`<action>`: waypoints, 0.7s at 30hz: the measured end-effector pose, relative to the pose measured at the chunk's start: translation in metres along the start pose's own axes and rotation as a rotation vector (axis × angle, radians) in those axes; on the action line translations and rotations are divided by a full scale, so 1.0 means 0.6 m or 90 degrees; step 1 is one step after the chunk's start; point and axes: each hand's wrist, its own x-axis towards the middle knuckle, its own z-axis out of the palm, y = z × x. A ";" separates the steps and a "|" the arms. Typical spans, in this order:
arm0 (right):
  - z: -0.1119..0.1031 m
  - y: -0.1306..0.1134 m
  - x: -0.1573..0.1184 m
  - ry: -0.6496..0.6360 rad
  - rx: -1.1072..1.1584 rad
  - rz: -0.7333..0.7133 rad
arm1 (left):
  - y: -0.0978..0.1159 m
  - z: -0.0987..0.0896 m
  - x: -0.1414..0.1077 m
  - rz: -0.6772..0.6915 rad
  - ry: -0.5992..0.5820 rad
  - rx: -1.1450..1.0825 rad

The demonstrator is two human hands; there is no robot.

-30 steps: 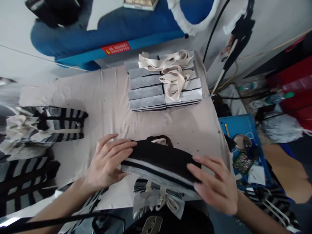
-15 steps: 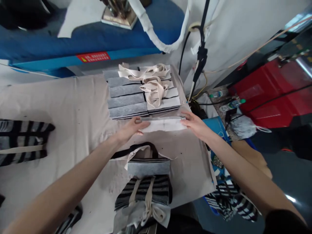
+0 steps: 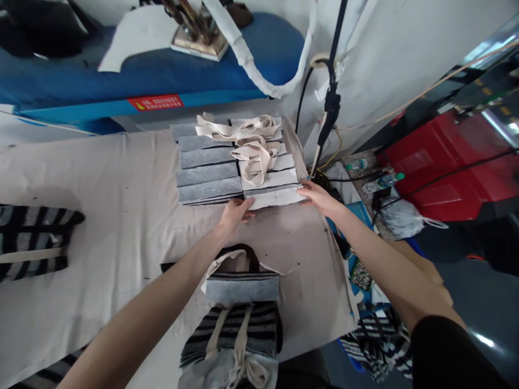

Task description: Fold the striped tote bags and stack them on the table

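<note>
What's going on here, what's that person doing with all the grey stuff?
A person has both hands on a folded white-and-grey fabric piece, the left hand at one end and the right hand at the other. It sits against the near edge of two rows of folded grey felt pieces, with cream straps lying on top. The beige-covered table also holds a striped fabric bag near the person and another striped bag to the left.

The folded bag (image 3: 275, 198) now lies on the near end of the right stack (image 3: 263, 175), not in front of it. The left hand (image 3: 235, 212) and right hand (image 3: 320, 198) moved up with it.
</note>
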 end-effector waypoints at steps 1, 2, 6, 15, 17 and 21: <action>0.001 0.000 0.002 -0.002 -0.003 0.000 | -0.001 0.000 0.001 -0.002 0.003 0.008; 0.002 0.001 0.004 -0.003 -0.006 -0.002 | -0.002 -0.001 0.002 -0.005 0.003 0.014; 0.003 -0.001 0.009 -0.013 -0.022 -0.009 | -0.005 -0.003 0.004 -0.005 -0.005 0.011; -0.001 0.002 0.007 0.018 -0.099 -0.049 | -0.008 0.011 0.009 0.025 0.047 0.100; 0.000 0.006 0.006 0.033 -0.133 -0.065 | -0.013 0.013 0.010 0.035 0.067 0.151; 0.011 0.010 -0.013 0.154 -0.273 -0.207 | -0.018 0.001 0.000 0.078 0.132 0.265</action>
